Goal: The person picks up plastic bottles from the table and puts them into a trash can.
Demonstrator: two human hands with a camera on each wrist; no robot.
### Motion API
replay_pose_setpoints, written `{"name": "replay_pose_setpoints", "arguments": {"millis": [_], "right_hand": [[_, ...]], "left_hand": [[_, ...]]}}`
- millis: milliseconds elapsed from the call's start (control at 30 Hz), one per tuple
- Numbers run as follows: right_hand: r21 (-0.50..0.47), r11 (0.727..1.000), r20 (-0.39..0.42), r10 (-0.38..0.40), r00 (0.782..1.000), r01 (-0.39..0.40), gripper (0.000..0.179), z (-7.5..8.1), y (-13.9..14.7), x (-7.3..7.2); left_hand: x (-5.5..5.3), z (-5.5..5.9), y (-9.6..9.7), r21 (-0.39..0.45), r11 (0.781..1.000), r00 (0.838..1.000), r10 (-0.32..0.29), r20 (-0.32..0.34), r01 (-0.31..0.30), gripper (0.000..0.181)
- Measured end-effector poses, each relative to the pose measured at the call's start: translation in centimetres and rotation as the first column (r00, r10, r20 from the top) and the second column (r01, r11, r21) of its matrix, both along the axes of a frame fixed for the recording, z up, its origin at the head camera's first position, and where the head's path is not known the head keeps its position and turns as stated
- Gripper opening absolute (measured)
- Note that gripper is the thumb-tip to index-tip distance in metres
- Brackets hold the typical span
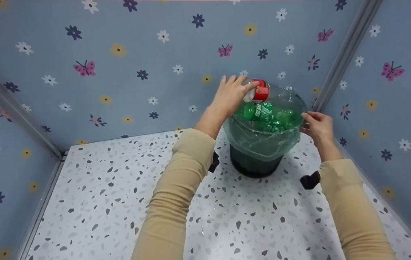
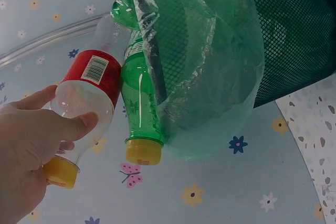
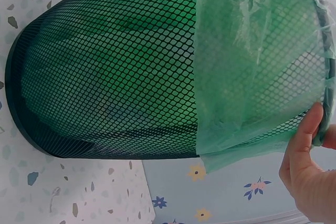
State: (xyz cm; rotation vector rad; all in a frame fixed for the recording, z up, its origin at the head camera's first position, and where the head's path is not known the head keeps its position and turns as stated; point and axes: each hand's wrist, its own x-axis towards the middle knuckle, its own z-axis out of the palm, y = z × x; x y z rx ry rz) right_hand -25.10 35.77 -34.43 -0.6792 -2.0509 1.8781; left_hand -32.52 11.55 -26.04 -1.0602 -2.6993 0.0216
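Observation:
My left hand grips a clear plastic bottle with a red label over the mouth of a mesh wastebasket. In the left wrist view, the bottle's yellow cap sits by the palm, and its far end is beside a green bottle that sticks out past the rim. More green plastic fills the top of the basket. A translucent green bag lines it and folds down outside. My right hand pinches the bag-covered rim between thumb and fingers.
The wastebasket stands on a white speckled surface near the corner. Blue panels with flowers and butterflies, the back wall and right wall, rise close behind and beside it. A grey metal post marks the corner.

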Motion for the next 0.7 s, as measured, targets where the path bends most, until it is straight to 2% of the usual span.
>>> {"name": "replay_pose_setpoints", "arguments": {"millis": [167, 267, 367, 433, 600, 700], "right_hand": [[-0.004, 1.0, -0.001, -0.004, 1.0, 0.004, 0.041, -0.1, 0.0, 0.0], [-0.008, 1.0, -0.001, -0.001, 1.0, 0.001, 0.041, -0.1, 0.0, 0.1], [-0.028, 1.0, -0.005, 0.0, 1.0, 0.0, 0.041, -0.1, 0.0, 0.1], [-0.044, 0.999, -0.011, 0.001, 1.0, -0.001, 0.041, -0.1, 0.0, 0.1], [-0.032, 0.999, -0.024, 0.011, 1.0, -0.012, 0.044, -0.2, 0.1, 0.1], [-0.047, 0.999, -0.045, 0.015, 0.999, -0.017, 0.043, -0.2, 0.1, 0.1]], "left_hand": [[-0.5, -0.6, 0.6, -0.03, 0.999, 0.998, 0.012, -0.061, -0.014, 0.064], [-0.7, -1.0, 0.9, -0.058, 0.998, 0.992, 0.023, -0.123, -0.03, 0.065], [-0.8, -1.3, 1.3, -0.056, 0.997, 0.987, 0.036, -0.154, -0.045, 0.062], [-0.8, -1.6, 1.5, -0.046, 0.998, 0.989, 0.041, -0.145, -0.048, 0.06], [-0.8, -2.4, 1.8, -0.037, 0.999, 0.997, 0.033, -0.065, -0.035, 0.058], [-0.6, -3.0, 1.9, -0.036, 0.999, 0.998, 0.038, -0.047, -0.04, 0.055]]}}
